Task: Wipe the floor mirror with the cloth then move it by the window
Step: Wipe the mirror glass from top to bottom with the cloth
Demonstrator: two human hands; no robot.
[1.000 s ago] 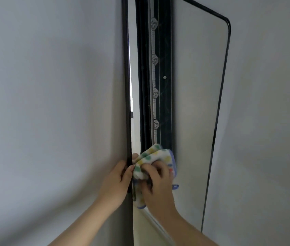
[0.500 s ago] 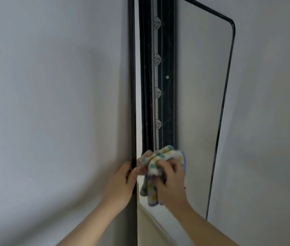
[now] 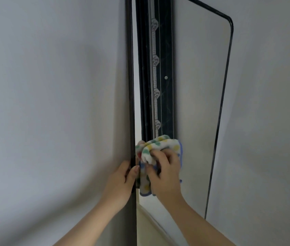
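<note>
Left hand (image 3: 121,181) grips the black left frame edge of the floor mirror (image 3: 199,110), thumb on the front. Right hand (image 3: 165,174) clutches a bunched dotted cloth (image 3: 158,148) pressed on the lower-left glass. Mirror leans against the grey wall (image 3: 268,121).

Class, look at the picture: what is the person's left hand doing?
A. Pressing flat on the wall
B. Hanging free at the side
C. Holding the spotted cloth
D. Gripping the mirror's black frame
D: the left hand curls around the mirror frame, while the right hand holds the cloth.
</note>
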